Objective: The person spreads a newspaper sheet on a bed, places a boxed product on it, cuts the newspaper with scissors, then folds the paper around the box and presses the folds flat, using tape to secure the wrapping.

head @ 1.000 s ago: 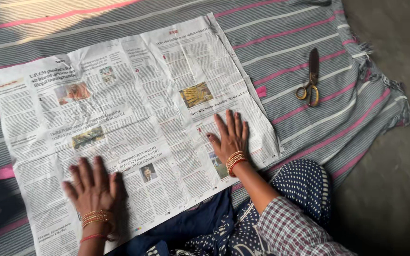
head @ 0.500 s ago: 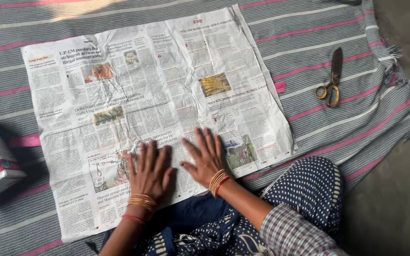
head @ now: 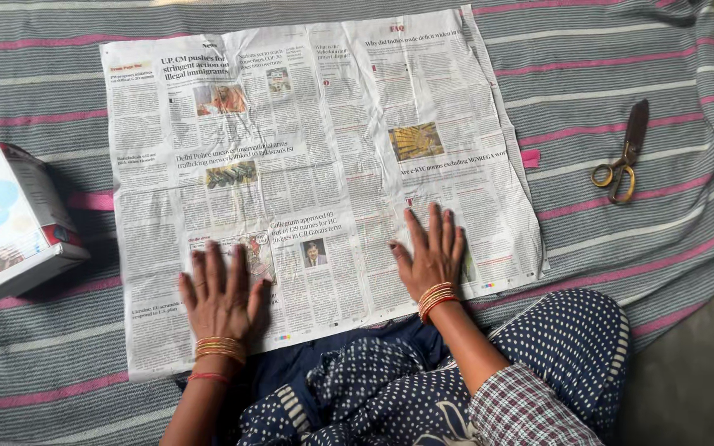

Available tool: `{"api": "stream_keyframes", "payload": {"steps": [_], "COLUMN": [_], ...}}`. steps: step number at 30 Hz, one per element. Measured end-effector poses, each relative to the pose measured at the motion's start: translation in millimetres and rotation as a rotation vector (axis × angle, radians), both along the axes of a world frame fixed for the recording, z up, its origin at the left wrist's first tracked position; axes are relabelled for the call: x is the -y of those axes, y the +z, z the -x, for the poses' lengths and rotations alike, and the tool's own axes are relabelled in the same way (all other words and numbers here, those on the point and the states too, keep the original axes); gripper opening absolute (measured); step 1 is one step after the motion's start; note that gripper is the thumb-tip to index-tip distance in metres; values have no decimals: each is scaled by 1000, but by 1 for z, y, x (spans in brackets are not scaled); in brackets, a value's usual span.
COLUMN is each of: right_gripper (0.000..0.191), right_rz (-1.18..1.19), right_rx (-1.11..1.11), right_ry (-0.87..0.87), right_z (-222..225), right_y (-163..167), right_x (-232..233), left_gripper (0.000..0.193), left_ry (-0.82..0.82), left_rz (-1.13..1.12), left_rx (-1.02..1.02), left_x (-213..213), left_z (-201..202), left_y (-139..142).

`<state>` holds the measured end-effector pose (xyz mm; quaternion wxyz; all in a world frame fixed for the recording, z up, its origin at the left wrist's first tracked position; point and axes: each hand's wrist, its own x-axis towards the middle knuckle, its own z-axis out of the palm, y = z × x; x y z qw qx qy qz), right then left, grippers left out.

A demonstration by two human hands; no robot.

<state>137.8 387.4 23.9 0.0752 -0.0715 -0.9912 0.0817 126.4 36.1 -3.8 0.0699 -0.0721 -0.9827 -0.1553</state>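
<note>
- Striped grey-and-pink cloth (head: 638,49) spread over a bare floor; newspaper (head: 316,157) laid flat at its middle.
- Left hand (head: 221,297) and right hand (head: 431,256): pressed flat on the newspaper's near edge, apart, fingers spread, nothing gripped.
- Scissors (head: 621,153): right of the newspaper, well apart.
- Box (head: 10,219): left of the newspaper.
- Risk: thin creased sheet judged liable to tear or slide under hard pressing.
</note>
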Motion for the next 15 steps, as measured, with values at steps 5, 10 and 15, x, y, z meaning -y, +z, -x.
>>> {"api": "stream_keyframes", "payload": {"steps": [5,10,15], "right_gripper": [69,69,74], "right_rz": [12,-16,3], "right_rx": [-2,-1,0], "right_ry": [-34,-52,101], "right_z": [-2,2,9], "right_y": [-10,-6,1], "right_x": [-10,-3,39], "left_gripper": [76,83,77], "left_ry": [204,330,39], "left_rz": [-37,19,32], "left_rx": [51,43,-41], "left_x": [47,58,-6], "left_z": [-6,-5,16], "left_y": [-3,-4,-11]}}
